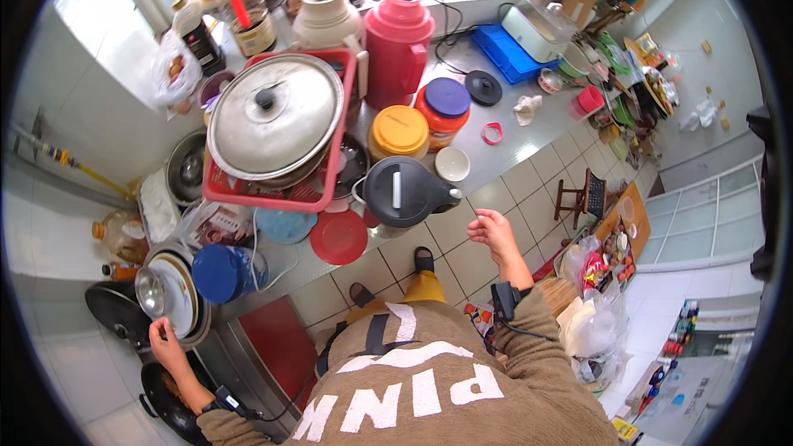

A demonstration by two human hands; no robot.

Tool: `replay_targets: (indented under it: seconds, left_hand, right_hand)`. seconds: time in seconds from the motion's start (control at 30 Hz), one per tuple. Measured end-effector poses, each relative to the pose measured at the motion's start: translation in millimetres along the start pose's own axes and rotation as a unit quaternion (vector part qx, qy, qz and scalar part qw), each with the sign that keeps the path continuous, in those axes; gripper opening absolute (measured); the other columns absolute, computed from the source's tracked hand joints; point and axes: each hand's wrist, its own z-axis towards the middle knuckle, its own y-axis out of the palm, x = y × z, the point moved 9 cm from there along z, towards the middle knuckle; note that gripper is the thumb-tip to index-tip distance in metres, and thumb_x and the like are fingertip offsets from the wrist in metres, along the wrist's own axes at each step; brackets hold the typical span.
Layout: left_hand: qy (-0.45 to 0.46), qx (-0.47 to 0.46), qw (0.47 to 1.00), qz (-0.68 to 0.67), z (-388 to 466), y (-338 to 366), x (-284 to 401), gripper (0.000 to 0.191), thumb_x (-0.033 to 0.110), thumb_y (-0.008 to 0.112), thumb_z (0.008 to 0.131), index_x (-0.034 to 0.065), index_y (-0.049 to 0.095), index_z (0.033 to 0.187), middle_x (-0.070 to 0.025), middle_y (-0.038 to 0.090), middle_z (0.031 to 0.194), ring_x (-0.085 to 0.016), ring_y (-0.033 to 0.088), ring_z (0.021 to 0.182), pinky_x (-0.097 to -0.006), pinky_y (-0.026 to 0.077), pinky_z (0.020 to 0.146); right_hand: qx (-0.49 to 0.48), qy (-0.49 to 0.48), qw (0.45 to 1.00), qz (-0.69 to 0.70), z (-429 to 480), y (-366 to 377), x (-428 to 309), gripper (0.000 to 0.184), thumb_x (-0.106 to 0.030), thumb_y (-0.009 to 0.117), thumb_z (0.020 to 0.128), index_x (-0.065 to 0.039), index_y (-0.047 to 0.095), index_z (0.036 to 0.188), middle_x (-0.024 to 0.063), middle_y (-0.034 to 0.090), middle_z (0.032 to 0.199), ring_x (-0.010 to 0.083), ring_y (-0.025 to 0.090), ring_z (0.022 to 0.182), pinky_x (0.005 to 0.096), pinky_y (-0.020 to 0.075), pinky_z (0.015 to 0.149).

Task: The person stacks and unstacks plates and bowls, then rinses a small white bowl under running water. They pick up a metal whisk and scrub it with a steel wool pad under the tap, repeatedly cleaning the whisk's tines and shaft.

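My left hand [166,342] is at the lower left, its fingertips at the near rim of a stack of plates [181,297]. A clear round glass or lid [151,291] rests over the plates just beyond those fingers; whether they touch it, I cannot tell. Below this hand is a black wok [173,402] with some brown food inside. My right hand [490,230] hovers over the floor beside the counter, empty, with its fingers loosely bent and apart. Nearest to it is a dark electric kettle [403,198], its spout pointing right. A small white bowl [452,164] stands behind the spout.
A red plastic basket [279,198] holds a pan under a metal lid [248,136]. Pink [399,43] and beige [327,15] thermos flasks stand behind. Along the front edge sit a red lid [338,237] and a blue-lidded jar [214,272]. A small chair [582,195] stands on the tiles.
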Motion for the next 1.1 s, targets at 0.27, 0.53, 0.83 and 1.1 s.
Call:
replay_targets:
  seconds: [0.27, 0.53, 0.83, 1.1]
  left_hand:
    - [-0.021, -0.156, 0.962, -0.224, -62.7, 82.5, 207.4, 0.018, 0.016, 0.056, 0.103, 0.0016, 0.066, 0.105, 0.0011, 0.056, 0.075, -0.007, 0.054, 0.071, -0.0225, 0.045, 0.068]
    - [0.064, -0.359, 0.858, -0.361, -173.7, 182.9, 488.5, 0.027, 0.010, 0.066, 0.093, -0.0002, 0.066, 0.118, -0.0055, 0.063, 0.090, -0.015, 0.062, 0.084, -0.0280, 0.049, 0.078]
    - [0.048, -0.501, 0.775, -0.381, -234.2, 341.5, 744.1, 0.062, 0.010, 0.061, 0.098, 0.0025, 0.033, 0.152, -0.0108, 0.049, 0.132, -0.017, 0.055, 0.116, -0.0311, 0.050, 0.094]
    - [-0.029, -0.772, 0.370, -0.516, -319.6, 401.3, 923.1, 0.095, 0.030, 0.082, 0.084, 0.0017, 0.027, 0.156, -0.0124, 0.034, 0.160, -0.025, 0.035, 0.145, -0.0444, 0.029, 0.118]
  right_hand:
    - [-0.011, 0.057, 0.998, -0.010, 127.1, 6.8, 18.7, 0.070, -0.017, 0.056, 0.099, -0.011, 0.016, 0.157, 0.0159, 0.067, 0.097, 0.0252, 0.071, 0.078, 0.0374, 0.0597, 0.064]
    - [-0.052, 0.017, 0.997, -0.055, 217.6, 19.0, 11.6, 0.049, -0.002, 0.051, 0.087, -0.005, 0.045, 0.136, 0.0223, 0.066, 0.106, 0.0330, 0.073, 0.069, 0.0392, 0.0582, 0.046]
    - [-0.291, -0.042, 0.954, 0.065, 71.4, -131.5, -183.7, 0.048, -0.010, 0.062, 0.094, 0.002, 0.046, 0.137, 0.0118, 0.065, 0.115, 0.0178, 0.067, 0.094, 0.0299, 0.0578, 0.072]
    - [-0.306, -0.066, 0.944, 0.104, 18.1, -293.9, -309.6, 0.063, -0.021, 0.070, 0.094, 0.002, 0.041, 0.144, 0.0129, 0.064, 0.124, 0.0167, 0.064, 0.109, 0.0318, 0.0547, 0.088]
